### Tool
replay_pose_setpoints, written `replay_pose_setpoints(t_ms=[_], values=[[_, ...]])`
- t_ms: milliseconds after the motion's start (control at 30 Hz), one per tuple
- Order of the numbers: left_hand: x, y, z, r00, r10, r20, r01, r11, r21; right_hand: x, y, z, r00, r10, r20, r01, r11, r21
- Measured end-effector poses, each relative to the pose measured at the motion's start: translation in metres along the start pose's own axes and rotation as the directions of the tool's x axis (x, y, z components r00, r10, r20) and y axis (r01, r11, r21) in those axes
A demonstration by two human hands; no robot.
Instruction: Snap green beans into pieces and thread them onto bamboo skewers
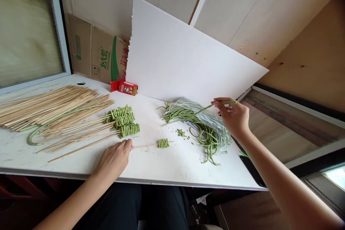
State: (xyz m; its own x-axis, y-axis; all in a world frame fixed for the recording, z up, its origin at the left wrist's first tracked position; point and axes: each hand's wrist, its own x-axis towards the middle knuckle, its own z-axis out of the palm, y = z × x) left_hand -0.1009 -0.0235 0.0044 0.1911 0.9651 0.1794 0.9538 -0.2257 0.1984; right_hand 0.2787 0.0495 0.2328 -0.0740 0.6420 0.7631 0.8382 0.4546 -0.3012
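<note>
My left hand (pixel 116 156) is closed on a thin wooden skewer (pixel 145 146), near the table's front edge. Toward the skewer's right tip sits a short folded stack of green bean (pixel 163 143), with the bare point sticking out beyond it. Raised over the plastic bag, my right hand (pixel 234 115) pinches a long green bean (pixel 206 108) between thumb and fingers. Beneath it lies a heap of long green beans (pixel 185 115), partly inside the clear plastic bag (pixel 215 122). Left of centre, several skewers carry finished-looking bean stacks (pixel 122 116) at their ends.
A big pile of bare skewers (pixel 59 104) covers the table's left side, with loose beans (pixel 35 140) across it. A small red box (pixel 128 88) stands near the white board (pixel 185 50). Bean trimmings (pixel 181 133) lie mid-table. A black phone (pixel 253 170) rests at the right edge.
</note>
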Motion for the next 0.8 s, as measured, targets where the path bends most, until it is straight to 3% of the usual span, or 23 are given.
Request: replay_pose_setpoints(t_ms=[167, 300, 467, 633, 800], values=[[-0.002, -0.002, 0.001, 0.986, 0.039, -0.159, -0.012, 0.985, 0.169, -0.043, -0.011, 0.009, 0.992, 0.1, 0.078, -0.112, 0.979, 0.171], [-0.009, 0.004, -0.004, 0.981, 0.006, -0.194, 0.042, 0.968, 0.246, -0.079, -0.011, 0.02, 0.963, 0.225, 0.146, -0.261, 0.914, 0.311], [-0.018, 0.01, -0.015, 0.973, 0.002, -0.23, 0.071, 0.949, 0.306, -0.118, -0.009, 0.035, 0.935, 0.332, 0.122, -0.35, 0.822, 0.449], [-0.02, 0.026, -0.047, 0.929, 0.089, -0.359, -0.041, 0.99, 0.138, -0.143, -0.017, 0.048, 0.94, 0.336, 0.063, -0.304, 0.741, 0.599], [-0.019, 0.081, -0.08, 0.877, 0.162, -0.452, -0.23, 0.968, -0.099, -0.152, -0.041, 0.056, 0.911, 0.39, 0.135, -0.374, 0.642, 0.669]])
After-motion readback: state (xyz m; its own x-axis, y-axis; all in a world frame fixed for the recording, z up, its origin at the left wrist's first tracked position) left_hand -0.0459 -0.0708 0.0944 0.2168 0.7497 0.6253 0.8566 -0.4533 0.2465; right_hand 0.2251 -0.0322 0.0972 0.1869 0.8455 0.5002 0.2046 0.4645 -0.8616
